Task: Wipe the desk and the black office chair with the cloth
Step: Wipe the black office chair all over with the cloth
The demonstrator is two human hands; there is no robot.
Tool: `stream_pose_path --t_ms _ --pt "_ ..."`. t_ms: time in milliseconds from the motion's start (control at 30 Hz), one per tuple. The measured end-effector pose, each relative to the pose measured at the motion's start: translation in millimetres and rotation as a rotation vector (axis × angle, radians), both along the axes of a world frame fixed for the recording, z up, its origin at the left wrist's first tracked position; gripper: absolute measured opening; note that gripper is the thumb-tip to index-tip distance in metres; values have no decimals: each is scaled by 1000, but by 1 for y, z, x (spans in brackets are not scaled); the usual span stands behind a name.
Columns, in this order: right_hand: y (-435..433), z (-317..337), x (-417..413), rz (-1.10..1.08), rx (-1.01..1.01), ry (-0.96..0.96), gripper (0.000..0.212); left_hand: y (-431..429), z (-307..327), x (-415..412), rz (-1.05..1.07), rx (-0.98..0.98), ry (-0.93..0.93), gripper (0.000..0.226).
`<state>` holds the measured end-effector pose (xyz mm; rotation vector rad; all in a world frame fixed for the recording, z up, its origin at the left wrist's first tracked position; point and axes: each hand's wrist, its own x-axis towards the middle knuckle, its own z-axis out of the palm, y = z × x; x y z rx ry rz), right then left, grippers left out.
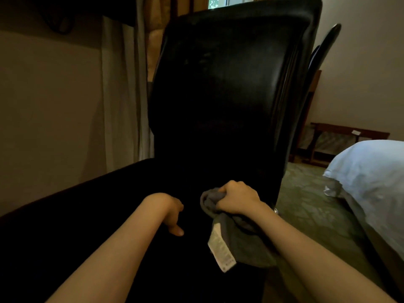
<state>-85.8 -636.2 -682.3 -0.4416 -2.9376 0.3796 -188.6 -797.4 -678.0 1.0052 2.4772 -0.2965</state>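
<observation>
A grey cloth (247, 248) is gripped in a bunch by the right hand (237, 199) and pressed against the foot of the black office chair's (229, 84) backrest, its white care label (220, 250) hanging over the seat. The left hand (167, 209) is rested on the chair's seat just left of the cloth, fingers loosely bent, nothing held. A white-covered bed (371, 171) is seen to the chair's right.

Chair (229, 84): black, glossy, pale sheen on the upper back. Cloth (247, 243): mid grey, plain. Its label (220, 248): white with fine dark print. Wall (43, 106): beige, plain. Sheer curtain (119, 95): off-white. Drape (155, 40) beside it: ochre-gold, faint pattern, not legible. Carpet (306, 204): dull green, mottled with paler patches. Bedding (371, 171): white, bluish cast. Rack (349, 130) by the far wall: dark reddish-brown wood.
</observation>
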Motion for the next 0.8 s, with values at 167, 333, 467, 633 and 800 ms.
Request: stream_pose_path --t_ms 167,333,467,633,800 --pt "4 -11 -47 -171 355 102 39 19 18 7 122 108 -143 84" --pt "12 -24 -98 -12 615 -43 44 29 14 12 134 72 19 84" --pt "16 -17 -106 -160 555 -145 41 21 13 11 141 135 3 72" --pt "20 -11 -61 -297 496 -169 40 12 12 17 123 153 15 72" --pt "10 -17 -31 -440 569 -297 42 4 14 18 127 145 -7 71"
